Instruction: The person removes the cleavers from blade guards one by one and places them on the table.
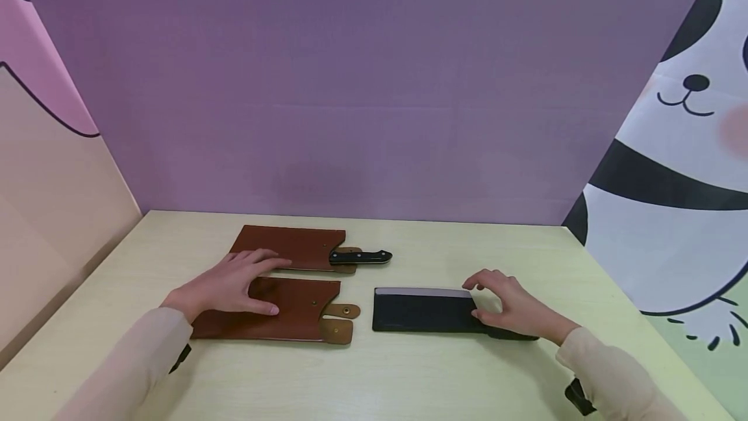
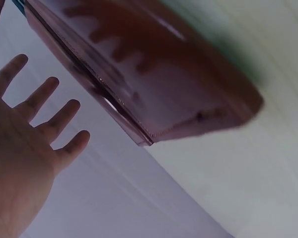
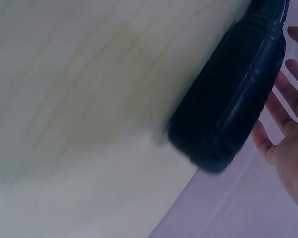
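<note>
Cleaver [image 1: 422, 309]: lies flat on the desk [image 1: 444, 375], toward the near right, broad dark blade to the left, black handle [image 3: 228, 111] to the right under the right hand [image 1: 514, 309]. Long axis runs left–right, roughly parallel to the desk's near edge; blade tip points left at the nearer sheath, pale edge strip faces the far wall.

Right hand: fingers loosely spread and arched over the handle end; fingertips hover at the blade's rear top corner. The right wrist view shows the palm beside the handle, not wrapped around it. No firm grip visible.

Left hand [image 1: 230, 286]: flat, fingers spread, resting across the nearer brown leather sheath [image 1: 274, 310] near the desk's left half. The sheath mouth with its snap straps [image 1: 339, 320] faces right, toward the blade tip; a small gap lies between them.

Step in hand, as I judge it: steadying the empty sheath and taking hold of the cleaver, ahead of sliding blade into sheath. The next move would call for a closed grip on the handle, keeping the blade level and in line with the mouth, straps held clear, left hand pinning the leather against the push.

Farther back: a second brown sheath [image 1: 289, 247], just behind the first, already holds a knife; its black riveted handle [image 1: 361, 256] sticks out to the right. Purple wall [image 1: 362, 83] behind.
</note>
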A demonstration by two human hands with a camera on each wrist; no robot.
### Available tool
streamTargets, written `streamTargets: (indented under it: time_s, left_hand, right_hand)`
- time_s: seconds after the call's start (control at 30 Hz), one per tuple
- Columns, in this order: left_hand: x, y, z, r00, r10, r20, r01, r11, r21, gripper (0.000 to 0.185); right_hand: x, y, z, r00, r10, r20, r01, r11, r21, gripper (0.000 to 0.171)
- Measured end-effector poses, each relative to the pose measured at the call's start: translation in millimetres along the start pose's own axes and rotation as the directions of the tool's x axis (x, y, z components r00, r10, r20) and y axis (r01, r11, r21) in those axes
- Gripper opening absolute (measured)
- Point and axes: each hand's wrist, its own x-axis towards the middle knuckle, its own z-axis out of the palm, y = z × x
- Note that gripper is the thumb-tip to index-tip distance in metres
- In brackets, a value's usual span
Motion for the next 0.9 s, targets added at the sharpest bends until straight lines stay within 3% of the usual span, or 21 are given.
streamTargets:
  time_s: [0.37,0.7,0.9]
  left_hand:
    - [13.9,-3.6,6.5,0.998,-0.039,-0.057,0.042,0.998,0.055,0.072]
    - [28.1,-5.6,4.8,0.995,-0.085,-0.049,0.088,0.993,0.075,0.071]
    - [36.0,-6.9,1.7,0.992,-0.122,-0.033,0.124,0.990,0.065,0.071]
  right_hand:
    - [31.4,-7.6,17.2,0.997,0.030,0.073,-0.031,0.999,0.021,0.036]
    - [66.7,-16.6,32.3,0.987,0.075,0.140,-0.079,0.997,0.022,0.036]
    - [84.4,-20.8,36.1,0.989,0.074,0.130,-0.073,0.997,-0.013,0.037]
